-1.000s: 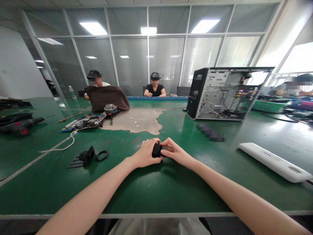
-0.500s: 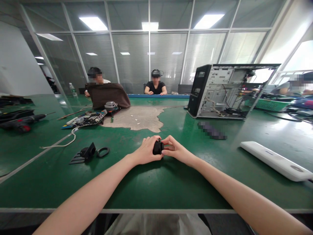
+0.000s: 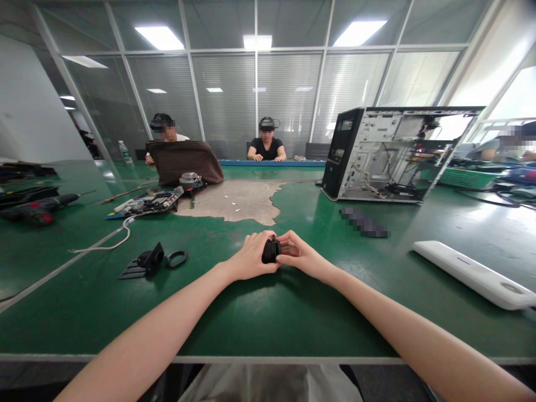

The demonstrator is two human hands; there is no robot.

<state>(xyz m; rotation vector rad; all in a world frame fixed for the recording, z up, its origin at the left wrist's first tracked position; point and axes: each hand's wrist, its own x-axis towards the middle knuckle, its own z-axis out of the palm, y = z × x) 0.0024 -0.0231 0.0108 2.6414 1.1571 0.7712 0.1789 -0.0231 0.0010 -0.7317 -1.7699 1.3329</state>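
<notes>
Between my two hands is a small black part (image 3: pixel 270 251), blocky with a ridged edge; its exact kind does not show. My left hand (image 3: pixel 251 257) wraps it from the left, thumb in front and fingers behind. From the right, my right hand (image 3: pixel 299 258) pinches its edge with thumb and fingertips. Fingers cover much of the part. To the left on the green table (image 3: pixel 234 329) lie a black bracket (image 3: pixel 146 261) with slotted legs and a black ring (image 3: pixel 176 259) beside it.
An open computer case (image 3: pixel 389 156) stands at the back right, a white oblong device (image 3: pixel 473 273) lying nearer. Circuit boards (image 3: pixel 144 203), a cable (image 3: pixel 119 240) and a power drill (image 3: pixel 39 207) lie left. Two people sit across; another person is far right. A green basket (image 3: pixel 469 177) stands there.
Both hands keep their grip on the black part with hardly any movement. The view has tilted very slightly.
</notes>
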